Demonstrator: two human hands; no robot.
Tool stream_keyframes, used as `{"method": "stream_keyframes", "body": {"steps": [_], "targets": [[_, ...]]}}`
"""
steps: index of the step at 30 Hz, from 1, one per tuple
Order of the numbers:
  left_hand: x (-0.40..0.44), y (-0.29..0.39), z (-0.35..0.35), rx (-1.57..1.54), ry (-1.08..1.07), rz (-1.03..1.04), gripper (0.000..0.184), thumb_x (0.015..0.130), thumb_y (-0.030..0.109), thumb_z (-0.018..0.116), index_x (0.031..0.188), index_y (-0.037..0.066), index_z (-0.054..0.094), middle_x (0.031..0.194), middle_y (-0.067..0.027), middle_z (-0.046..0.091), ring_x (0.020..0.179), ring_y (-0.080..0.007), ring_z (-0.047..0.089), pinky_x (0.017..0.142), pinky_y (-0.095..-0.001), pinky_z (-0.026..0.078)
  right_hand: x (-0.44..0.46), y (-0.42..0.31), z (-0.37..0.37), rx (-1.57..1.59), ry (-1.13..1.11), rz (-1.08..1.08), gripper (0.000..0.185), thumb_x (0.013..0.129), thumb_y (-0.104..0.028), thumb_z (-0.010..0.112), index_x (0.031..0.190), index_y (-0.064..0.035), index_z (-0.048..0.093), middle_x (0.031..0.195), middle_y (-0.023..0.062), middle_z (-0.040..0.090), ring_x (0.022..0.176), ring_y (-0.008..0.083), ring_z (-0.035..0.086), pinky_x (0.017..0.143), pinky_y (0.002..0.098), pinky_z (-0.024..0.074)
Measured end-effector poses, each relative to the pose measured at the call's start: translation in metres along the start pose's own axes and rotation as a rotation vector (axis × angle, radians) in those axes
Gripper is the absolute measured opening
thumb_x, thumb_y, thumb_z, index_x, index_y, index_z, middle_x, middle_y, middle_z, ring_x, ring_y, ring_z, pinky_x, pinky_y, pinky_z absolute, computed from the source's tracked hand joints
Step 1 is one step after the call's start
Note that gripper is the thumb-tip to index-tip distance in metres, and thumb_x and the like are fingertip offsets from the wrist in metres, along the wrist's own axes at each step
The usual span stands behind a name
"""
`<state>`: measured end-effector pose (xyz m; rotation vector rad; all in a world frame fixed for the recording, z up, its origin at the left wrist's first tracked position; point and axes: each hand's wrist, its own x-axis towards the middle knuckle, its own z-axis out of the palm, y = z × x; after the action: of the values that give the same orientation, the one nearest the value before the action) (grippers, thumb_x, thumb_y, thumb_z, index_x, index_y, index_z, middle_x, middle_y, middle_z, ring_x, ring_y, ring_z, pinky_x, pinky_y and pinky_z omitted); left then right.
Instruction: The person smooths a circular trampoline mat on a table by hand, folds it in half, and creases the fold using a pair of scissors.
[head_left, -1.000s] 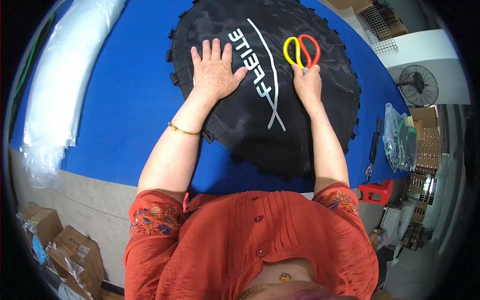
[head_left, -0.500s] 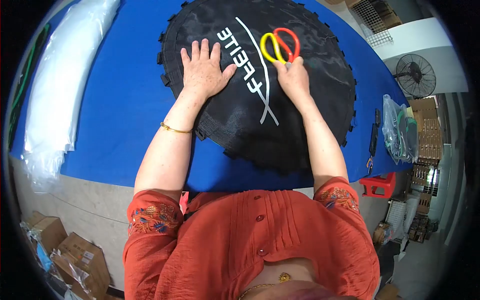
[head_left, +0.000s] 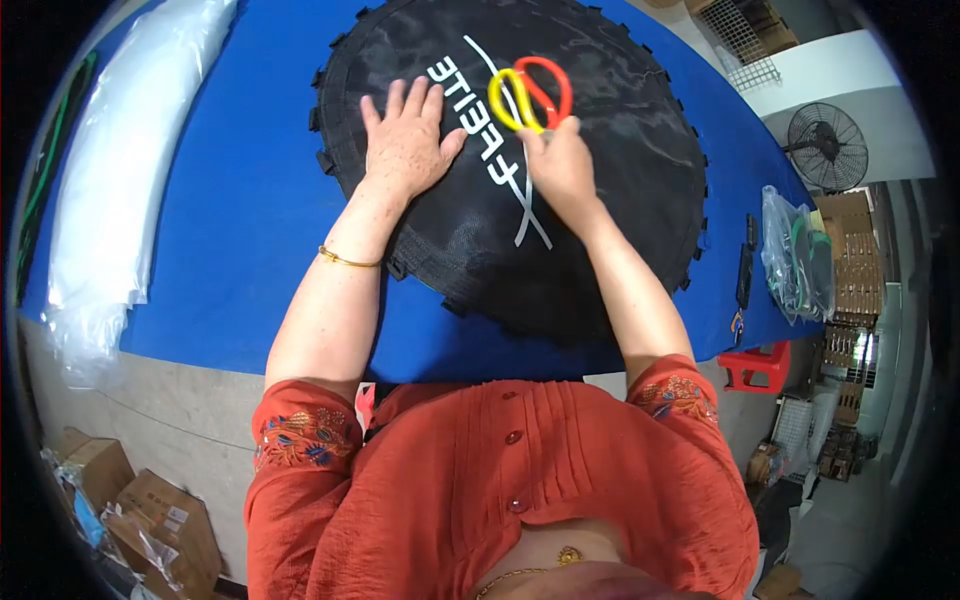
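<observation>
A round black fabric piece (head_left: pixel 620 150) with white lettering and a white curved line lies flat on the blue table cover (head_left: pixel 230 200). Small black tabs stick out around its edge. My left hand (head_left: pixel 405 150) rests palm down on the fabric's left part, fingers spread, just left of the lettering. Over the middle of the fabric, my right hand (head_left: pixel 560 170) is closed around the scissors (head_left: pixel 530 97) near the base of their handles. One handle loop is yellow and the other red, both pointing away from me. The blades are hidden under my right hand.
Clear plastic sheeting (head_left: pixel 130 160) lies along the table's left side. On the right are a bagged item (head_left: pixel 795 255) and a black strap (head_left: pixel 746 265). Beyond the table stand a fan (head_left: pixel 826 146), a red stool (head_left: pixel 757 368) and cardboard boxes (head_left: pixel 165 520) at the lower left.
My right hand has moved left with the scissors, closer to my left hand. In the view, the fabric and my left hand have shifted slightly left.
</observation>
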<state>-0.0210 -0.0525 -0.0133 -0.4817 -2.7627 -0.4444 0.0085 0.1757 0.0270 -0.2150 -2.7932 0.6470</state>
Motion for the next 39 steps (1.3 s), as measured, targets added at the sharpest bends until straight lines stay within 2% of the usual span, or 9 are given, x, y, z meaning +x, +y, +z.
{"method": "stream_keyframes", "body": {"steps": [2, 8, 15, 20, 23, 27, 34, 37, 39], "targets": [[0.001, 0.003, 0.0, -0.072, 0.027, 0.127, 0.067, 0.107, 0.046, 0.061, 0.163, 0.012, 0.045, 0.169, -0.0111, 0.045, 0.16, -0.0344, 0.036, 0.126, -0.0712, 0.024, -0.017, -0.013, -0.003, 0.018, -0.066, -0.056, 0.05, 0.099, -0.032, 0.077, 0.107, 0.0087, 0.049, 0.09, 0.0319, 0.074, 0.091, 0.0498, 0.075, 0.081, 0.0541, 0.0595], [-0.006, 0.008, -0.003, -0.015, -0.069, 0.178, 0.071, 0.107, 0.062, 0.052, 0.161, 0.017, 0.05, 0.17, -0.0124, 0.045, 0.16, -0.0361, 0.035, 0.127, -0.0716, 0.021, -0.019, 0.012, -0.017, 0.003, -0.06, -0.123, 0.052, 0.099, -0.036, 0.075, 0.113, 0.0062, 0.048, 0.093, 0.0293, 0.076, 0.093, 0.0481, 0.076, 0.082, 0.0563, 0.0602], [-0.006, 0.007, 0.0, -0.003, -0.069, 0.17, 0.072, 0.107, 0.064, 0.05, 0.162, 0.018, 0.05, 0.17, -0.0114, 0.044, 0.16, -0.0364, 0.035, 0.128, -0.0711, 0.019, 0.027, 0.101, -0.054, -0.148, 0.15, 0.308, 0.062, 0.099, -0.041, 0.075, 0.121, 0.0131, 0.054, 0.109, 0.0366, 0.073, 0.105, 0.0521, 0.073, 0.092, 0.0559, 0.0566], [-0.006, 0.008, -0.002, 0.0, -0.078, 0.173, 0.072, 0.106, 0.063, 0.051, 0.162, 0.018, 0.05, 0.17, -0.0112, 0.044, 0.16, -0.0362, 0.035, 0.128, -0.0713, 0.019, -0.011, 0.071, -0.049, -0.088, -0.027, 0.191, 0.065, 0.098, -0.045, 0.076, 0.119, 0.0122, 0.056, 0.107, 0.0364, 0.072, 0.105, 0.0512, 0.072, 0.091, 0.0533, 0.0557], [-0.006, 0.007, 0.001, 0.0, -0.062, 0.176, 0.072, 0.106, 0.063, 0.053, 0.162, 0.019, 0.05, 0.17, -0.0114, 0.045, 0.16, -0.0362, 0.035, 0.127, -0.0717, 0.02, 0.004, 0.084, -0.063, -0.119, 0.0, 0.168, 0.065, 0.097, -0.047, 0.077, 0.116, 0.0116, 0.058, 0.107, 0.0364, 0.073, 0.105, 0.0509, 0.072, 0.091, 0.0531, 0.056], [-0.006, 0.007, -0.002, 0.0, -0.075, 0.172, 0.072, 0.106, 0.063, 0.053, 0.162, 0.019, 0.05, 0.17, -0.0115, 0.044, 0.16, -0.0367, 0.035, 0.127, -0.072, 0.021, 0.032, 0.136, -0.06, -0.089, 0.154, 0.355, 0.065, 0.097, -0.044, 0.077, 0.118, 0.0144, 0.058, 0.108, 0.036, 0.074, 0.107, 0.0505, 0.074, 0.092, 0.0538, 0.0574], [-0.005, 0.007, -0.004, 0.002, -0.082, 0.173, 0.071, 0.106, 0.063, 0.054, 0.161, 0.019, 0.051, 0.17, -0.0115, 0.044, 0.16, -0.0363, 0.035, 0.127, -0.0722, 0.021, -0.015, 0.064, -0.051, -0.029, -0.1, 0.092, 0.06, 0.095, -0.045, 0.08, 0.112, 0.008, 0.059, 0.101, 0.0333, 0.073, 0.102, 0.0489, 0.073, 0.088, 0.0521, 0.0562], [-0.006, 0.008, -0.002, -0.003, -0.069, 0.181, 0.071, 0.105, 0.063, 0.055, 0.161, 0.019, 0.051, 0.17, -0.0113, 0.045, 0.16, -0.0362, 0.035, 0.127, -0.0723, 0.021, 0.012, 0.087, -0.067, -0.115, 0.034, 0.208, 0.062, 0.095, -0.044, 0.078, 0.12, 0.0099, 0.06, 0.109, 0.0345, 0.074, 0.109, 0.0499, 0.073, 0.093, 0.0538, 0.0569], [-0.006, 0.007, -0.002, -0.004, -0.057, 0.178, 0.071, 0.105, 0.064, 0.055, 0.16, 0.019, 0.052, 0.169, -0.0113, 0.046, 0.16, -0.0363, 0.036, 0.127, -0.0723, 0.021, 0.049, 0.148, -0.071, -0.045, 0.017, 0.422, 0.068, 0.094, -0.044, 0.079, 0.125, 0.0126, 0.06, 0.113, 0.0346, 0.074, 0.113, 0.0487, 0.073, 0.097, 0.0521, 0.0564]]}}
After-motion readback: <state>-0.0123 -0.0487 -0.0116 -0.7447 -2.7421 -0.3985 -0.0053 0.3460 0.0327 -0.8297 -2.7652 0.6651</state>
